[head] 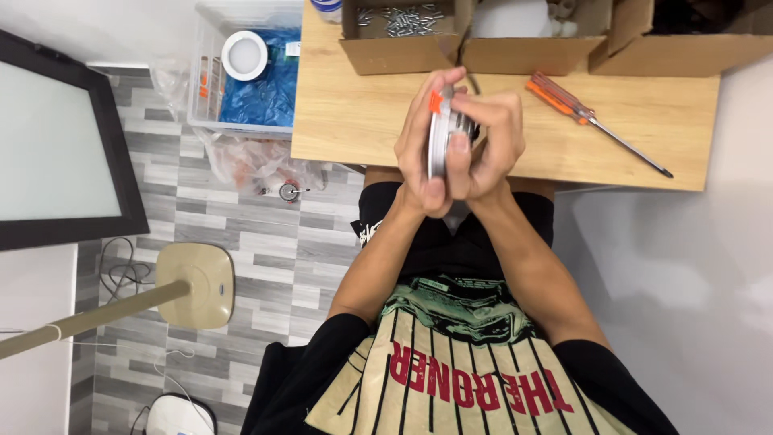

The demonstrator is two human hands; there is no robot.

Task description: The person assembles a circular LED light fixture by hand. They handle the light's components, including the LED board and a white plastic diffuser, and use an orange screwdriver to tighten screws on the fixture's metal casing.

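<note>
Hands: you clasped a round silver fitting (pixel 440 138) edge-on between both, above the wooden table (pixel 354 121).
Left hand (pixel 423 145): your fingers wrapped its rim, thumb by the orange clip (pixel 436 101).
Right hand (pixel 491 145): you curled it tight around the fitting's back.
Beyond the right hand: an orange-handled screwdriver (pixel 592 119) lay on the table.
Past both hands: cardboard boxes (pixel 555 50), one holding screws (pixel 403 20).

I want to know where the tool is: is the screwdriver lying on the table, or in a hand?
Lying on the table. The screwdriver rests flat on the table, apart from both hands.
</note>
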